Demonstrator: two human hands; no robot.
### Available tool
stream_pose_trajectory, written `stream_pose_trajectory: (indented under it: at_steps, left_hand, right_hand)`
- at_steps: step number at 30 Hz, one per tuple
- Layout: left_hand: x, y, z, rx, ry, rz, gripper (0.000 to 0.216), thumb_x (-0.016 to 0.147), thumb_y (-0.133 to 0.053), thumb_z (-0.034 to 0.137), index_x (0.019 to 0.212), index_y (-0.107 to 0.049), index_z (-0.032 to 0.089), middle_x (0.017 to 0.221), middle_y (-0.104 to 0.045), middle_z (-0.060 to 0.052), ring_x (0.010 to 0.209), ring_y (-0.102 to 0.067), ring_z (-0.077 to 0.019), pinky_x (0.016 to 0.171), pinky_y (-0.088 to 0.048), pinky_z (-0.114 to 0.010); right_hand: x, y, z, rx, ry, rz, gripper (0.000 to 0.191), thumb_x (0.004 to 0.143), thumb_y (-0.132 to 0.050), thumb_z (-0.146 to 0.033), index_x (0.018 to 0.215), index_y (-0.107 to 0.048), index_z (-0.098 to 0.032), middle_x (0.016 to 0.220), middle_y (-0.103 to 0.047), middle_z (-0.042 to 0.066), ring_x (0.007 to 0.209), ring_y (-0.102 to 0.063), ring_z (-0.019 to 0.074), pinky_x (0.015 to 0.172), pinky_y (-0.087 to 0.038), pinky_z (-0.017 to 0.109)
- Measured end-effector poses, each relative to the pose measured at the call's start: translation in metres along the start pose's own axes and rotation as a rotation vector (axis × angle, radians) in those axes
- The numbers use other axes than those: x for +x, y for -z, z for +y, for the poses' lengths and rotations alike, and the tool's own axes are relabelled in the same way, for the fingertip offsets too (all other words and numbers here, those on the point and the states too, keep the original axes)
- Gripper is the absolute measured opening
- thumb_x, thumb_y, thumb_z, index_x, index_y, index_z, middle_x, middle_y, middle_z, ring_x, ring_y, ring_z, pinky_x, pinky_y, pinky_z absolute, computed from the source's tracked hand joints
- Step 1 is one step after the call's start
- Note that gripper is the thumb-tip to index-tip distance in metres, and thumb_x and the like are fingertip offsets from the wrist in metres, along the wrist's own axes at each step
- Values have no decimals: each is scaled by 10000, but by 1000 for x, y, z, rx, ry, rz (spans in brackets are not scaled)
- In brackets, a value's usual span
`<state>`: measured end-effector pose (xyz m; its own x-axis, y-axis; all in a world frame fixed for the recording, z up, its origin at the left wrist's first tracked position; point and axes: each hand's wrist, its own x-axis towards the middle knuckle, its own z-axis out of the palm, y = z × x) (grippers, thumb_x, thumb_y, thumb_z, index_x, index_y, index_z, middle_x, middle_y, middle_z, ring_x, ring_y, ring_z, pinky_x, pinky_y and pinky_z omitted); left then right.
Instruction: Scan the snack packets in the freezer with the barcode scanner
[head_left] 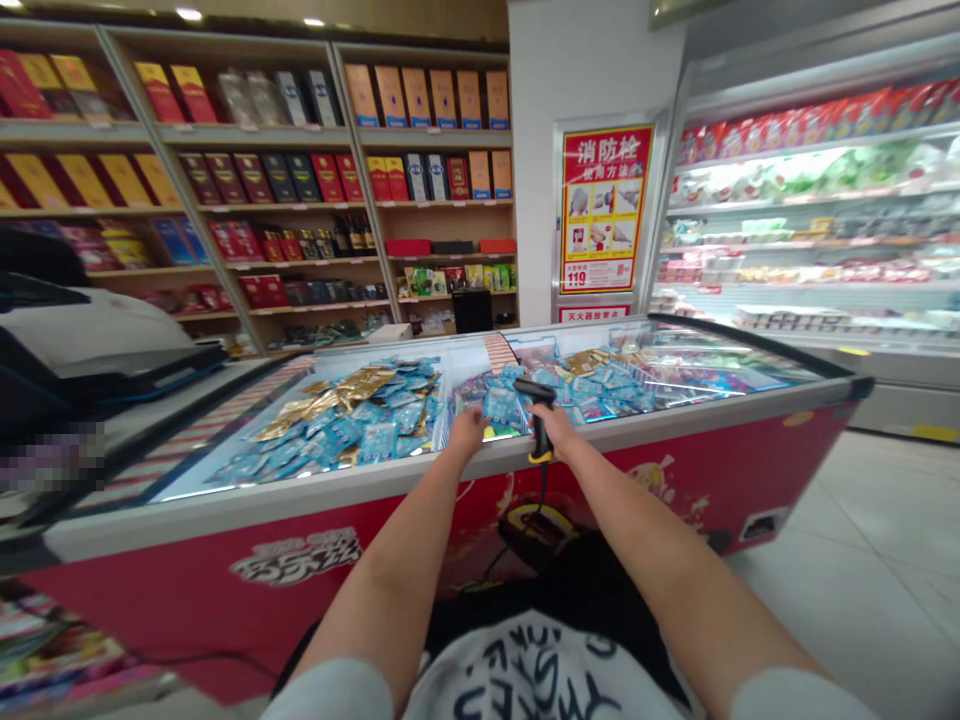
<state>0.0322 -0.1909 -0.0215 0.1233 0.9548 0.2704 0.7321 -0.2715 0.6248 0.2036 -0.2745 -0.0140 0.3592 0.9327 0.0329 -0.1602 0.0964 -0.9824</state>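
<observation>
My right hand (553, 428) is wrapped around the grip of a black and yellow handheld barcode scanner (535, 392). The scanner's head points left and away from me, and its cable hangs down the freezer front. To its left, my left hand (468, 430) is closed at the freezer's near rim, with its fingertips at the edge of a small blue packet (499, 405) that it seems to pinch. Both hands are over the chest freezer (397, 475). Inside it, left of my hands, lies a heap of blue packets (379, 440) with gold packets (352, 388) among them.
More packets (607, 385) lie in the freezer's right section, partly beneath a glass lid (720, 350). A counter with a machine (112, 340) stands at left. Shelves of boxed goods (277, 180) line the back, and a lit refrigerated display (817, 220) stands at right beside tiled floor (877, 530).
</observation>
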Motion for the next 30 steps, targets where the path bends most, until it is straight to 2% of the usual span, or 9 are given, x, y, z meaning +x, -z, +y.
stream_pose_trajectory:
  at_steps: [4, 6, 10, 15, 23, 30]
  left_hand:
    - [-1, 17, -23, -2, 81, 159, 219, 872, -562, 271, 1048, -649, 173, 1019, -704, -91, 947, -654, -196, 817, -470, -282]
    - [-2, 21, -32, -31, 119, 191, 232, 875, -545, 243, 1075, -643, 175, 1035, -707, -93, 954, -659, -191, 818, -468, -277]
    - [-1, 23, -36, -36, 167, 157, 263, 877, -517, 207, 1110, -635, 168, 992, -721, -82, 935, -668, -176, 816, -459, -259]
    - [-1, 21, -35, 18, 131, 144, 253, 869, -524, 212, 1080, -657, 171, 957, -731, -79, 951, -667, -194, 858, -461, -286]
    - [-1, 19, -39, -26, 115, 145, 262, 856, -551, 217, 1081, -676, 166, 947, -732, -79, 899, -679, -195, 826, -481, -293]
    - [-1, 20, -37, 10, 121, 139, 274, 854, -549, 229, 1091, -679, 182, 952, -737, -66, 951, -669, -204, 842, -474, -288]
  right_hand:
    - [-4, -21, 5, -79, 29, -87, 157, 712, -623, -295, 615, -571, -182, 501, -590, -7, 359, -506, 118, 380, -400, 239]
    - [-5, -29, 8, -115, 57, -120, 151, 709, -623, -286, 612, -570, -183, 507, -590, -9, 364, -506, 115, 385, -397, 236]
    - [-6, -36, 14, -151, 86, -168, 125, 701, -619, -283, 632, -575, -189, 496, -576, -19, 368, -506, 121, 380, -392, 237]
    - [-6, -36, 18, -125, 91, -160, 97, 693, -613, -285, 677, -578, -195, 499, -573, -32, 373, -502, 123, 395, -417, 245]
    - [-9, -35, 18, -175, 93, -178, 140, 687, -619, -301, 616, -567, -193, 496, -577, -18, 394, -514, 124, 414, -407, 244]
    - [-11, -31, 17, -202, 92, -207, 132, 692, -615, -292, 616, -576, -191, 513, -592, -5, 415, -527, 136, 428, -414, 257]
